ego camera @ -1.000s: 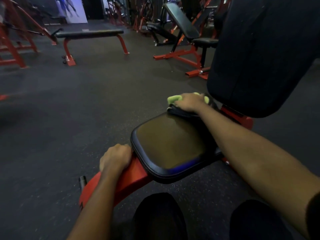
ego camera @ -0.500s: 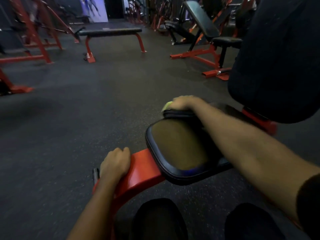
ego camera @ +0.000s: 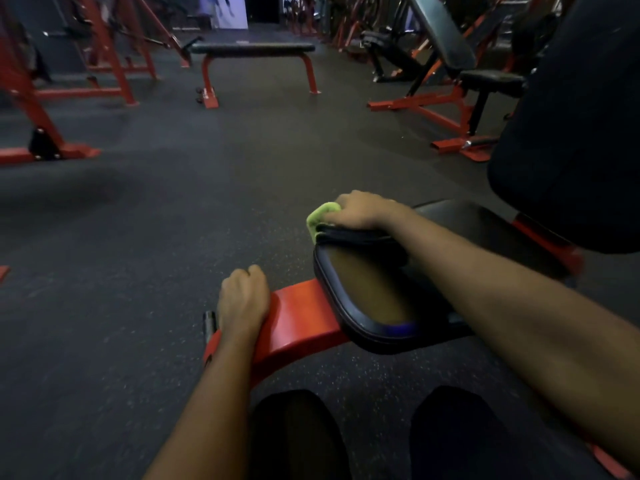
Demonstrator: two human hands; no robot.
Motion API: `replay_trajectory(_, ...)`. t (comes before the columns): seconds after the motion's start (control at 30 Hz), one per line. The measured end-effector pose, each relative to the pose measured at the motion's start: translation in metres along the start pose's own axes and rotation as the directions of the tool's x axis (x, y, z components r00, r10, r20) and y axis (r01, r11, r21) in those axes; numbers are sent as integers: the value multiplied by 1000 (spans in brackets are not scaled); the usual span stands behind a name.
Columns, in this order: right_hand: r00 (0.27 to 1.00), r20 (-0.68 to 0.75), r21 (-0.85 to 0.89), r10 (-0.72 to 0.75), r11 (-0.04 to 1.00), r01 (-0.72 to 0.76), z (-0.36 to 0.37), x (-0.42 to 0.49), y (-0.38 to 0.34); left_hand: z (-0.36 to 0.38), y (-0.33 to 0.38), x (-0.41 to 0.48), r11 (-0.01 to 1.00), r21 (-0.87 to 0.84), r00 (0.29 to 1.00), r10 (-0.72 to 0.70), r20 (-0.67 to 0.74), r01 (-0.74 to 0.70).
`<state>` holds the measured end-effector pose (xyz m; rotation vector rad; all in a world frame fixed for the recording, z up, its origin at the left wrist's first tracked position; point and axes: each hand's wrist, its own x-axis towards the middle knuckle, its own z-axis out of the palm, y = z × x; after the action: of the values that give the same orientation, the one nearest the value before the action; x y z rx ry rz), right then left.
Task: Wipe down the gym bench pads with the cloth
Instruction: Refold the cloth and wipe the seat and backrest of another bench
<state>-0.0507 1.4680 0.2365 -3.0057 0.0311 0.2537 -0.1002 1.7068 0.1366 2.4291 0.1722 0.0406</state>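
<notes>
Two bare hands are at work on one bench. The right hand (ego camera: 363, 209) is curled down over a single bunched lime-green cloth (ego camera: 321, 216), holding it against the far corner of the glossy black vinyl seat pad (ego camera: 367, 296); the bit of cloth that shows sticks out to the left of the knuckles and folds down over the pad's edge. The left hand (ego camera: 244, 299) is closed in a loose fist over the edge of the curved red steel frame (ego camera: 298, 317) just beside the seat. I count two pads here: the seat, lying flat, and one big black padded backrest (ego camera: 571, 133) tilted up at the right. The bench's long axis runs from the red frame at the lower left up to that backrest at the right. Two dark-clothed knees (ego camera: 294, 434) sit nearest the camera. Further out on the dark speckled rubber floor (ego camera: 138, 237) stand one flat black bench on red legs (ego camera: 252, 48) straight ahead, one inclined black bench with a red base (ego camera: 450, 39) at the right, and blurred red steel racks (ego camera: 114, 64) to the left, too blurred to count.
</notes>
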Motion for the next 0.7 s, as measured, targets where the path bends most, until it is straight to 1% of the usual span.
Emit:
replay_trajectory(0.07, 994, -73, 22, -81, 996, 83, 3, -18, -10, -1, 1, -1, 1000, -10, 1000, 9, -26, -10)
replay_trajectory(0.13, 970, -113, 28, -215, 975, 219, 2, -45, -18, -1, 1, 2, 998, -49, 999, -37, -6, 36)
replay_trajectory(0.2, 932, -125, -41, -341, 940, 339, 9, -82, -30, 1, 1, 5, 999, -32, 999, -26, 44, 28)
replay_trajectory(0.23, 908, -157, -100, -388, 921, 377, 17, -100, -37, 1, 1, 5, 1000, -3, 997, -10, 72, 11)
replay_trajectory(0.27, 889, -202, -160, -411, 909, 384, 26, -115, -41, 1, 0, 6, 1000, 26, 995, 10, 94, -13)
replay_trajectory(0.3, 890, -232, -208, -391, 914, 347, 31, -123, -43, 0, -1, 6, 999, 47, 993, 23, 118, -28)
replay_trajectory(0.37, 949, -218, -200, -228, 962, 185, 24, -114, -42, 0, -2, 6, 994, 89, 987, 49, 152, -63)
replay_trajectory(0.43, 992, -120, -181, -34, 983, 11, 3, -87, -51, 0, -2, 6, 993, 95, 985, 52, 167, -68)
replay_trajectory(0.47, 997, -58, -174, 49, 983, -59, -5, -74, -60, -2, -2, 6, 994, 91, 984, 51, 171, -67)
replay_trajectory(0.5, 995, -17, -202, 97, 974, -98, -8, -65, -70, -3, -1, 5, 994, 86, 983, 51, 176, -67)
replay_trajectory(0.53, 995, -9, -267, 103, 958, -102, -6, -61, -81, -3, -3, 4, 994, 80, 982, 57, 178, -72)
replay_trajectory(0.6, 995, -98, -425, 17, 904, -57, 14, -76, -100, -4, -5, 4, 993, 80, 979, 71, 189, -87)
replay_trajectory(0.63, 986, -164, -451, -23, 891, -54, 26, -95, -105, -4, -6, 3, 993, 82, 978, 69, 195, -86)
replay_trajectory(0.7, 955, -290, -428, -67, 901, -67, 46, -132, -105, -3, -7, 4, 991, 91, 977, 81, 199, -101)
